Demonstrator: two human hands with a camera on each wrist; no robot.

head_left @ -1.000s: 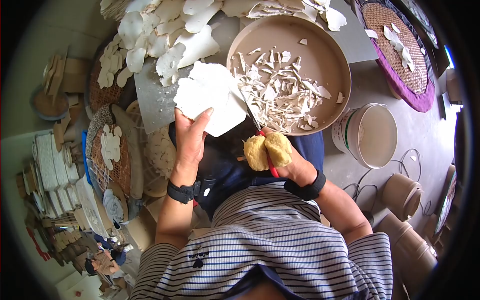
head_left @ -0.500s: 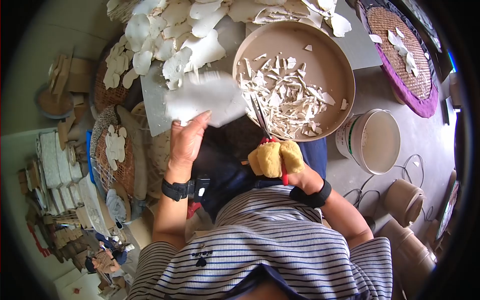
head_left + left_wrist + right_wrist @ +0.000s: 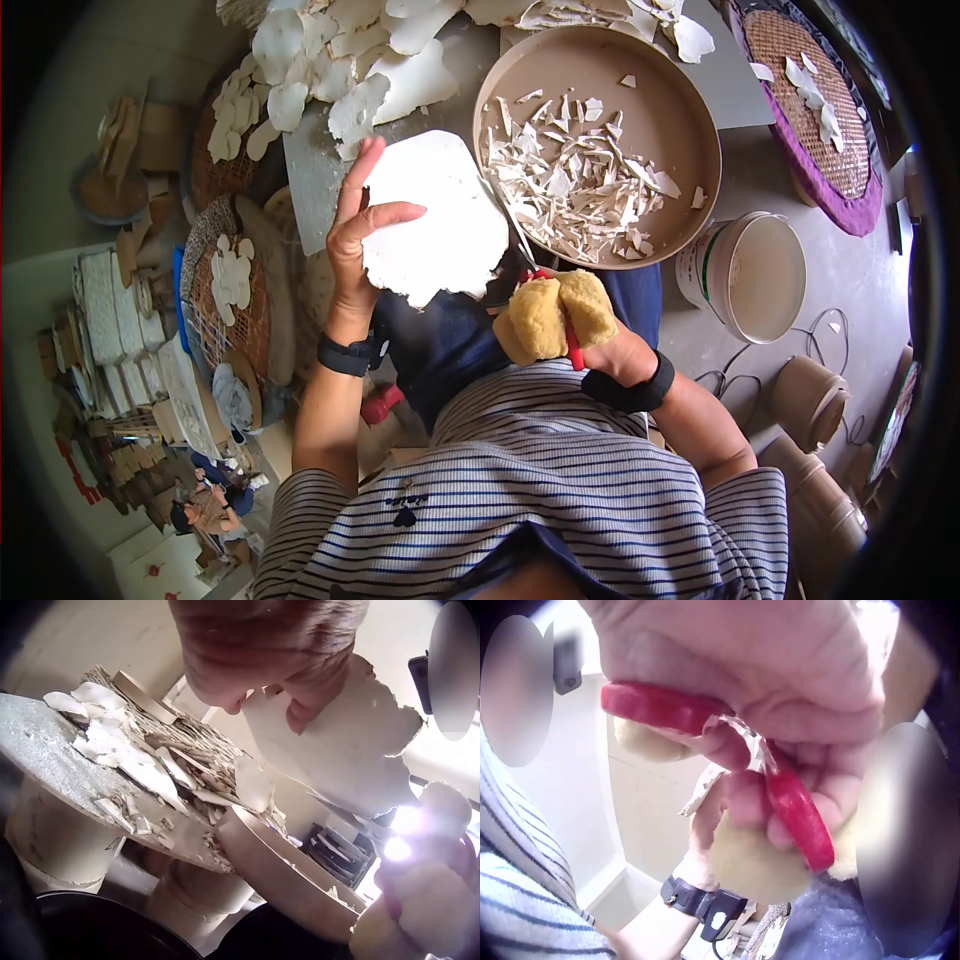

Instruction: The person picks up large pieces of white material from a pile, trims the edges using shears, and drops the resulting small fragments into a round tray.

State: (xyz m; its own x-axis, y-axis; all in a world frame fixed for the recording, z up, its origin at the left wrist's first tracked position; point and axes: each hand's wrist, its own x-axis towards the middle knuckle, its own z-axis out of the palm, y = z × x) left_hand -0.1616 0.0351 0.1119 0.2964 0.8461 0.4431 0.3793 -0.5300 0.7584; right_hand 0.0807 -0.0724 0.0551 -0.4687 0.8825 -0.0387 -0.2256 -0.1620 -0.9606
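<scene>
A thin white flake-like sheet (image 3: 435, 220) with ragged edges is pinched by my left hand (image 3: 352, 235) at its left side, thumb on top and index finger stretched along the edge. My right hand (image 3: 622, 352) grips scissors (image 3: 574, 350) with red handles, seen close up as red loops (image 3: 802, 817) in the right wrist view. Yellow foam padding (image 3: 535, 320) surrounds the handles and covers part of that hand. The blades (image 3: 522, 240) lie right along the sheet's right edge. In the left wrist view, thumb and finger hold the sheet (image 3: 337, 750) upright.
Just beyond the hands stands a round tan tray (image 3: 690, 110) with many white scraps (image 3: 570, 180). More white sheets (image 3: 330, 45) are piled at the back left. A white bucket (image 3: 765, 275) stands on the right. Woven trays (image 3: 235, 285) with flat pieces lie left. Another person (image 3: 212, 505) sits far left.
The sheet has been turned in my left hand, its ragged side now towards me, and the index finger has straightened. The scissors, spread apart from the sheet half a second ago, now meet its edge.
</scene>
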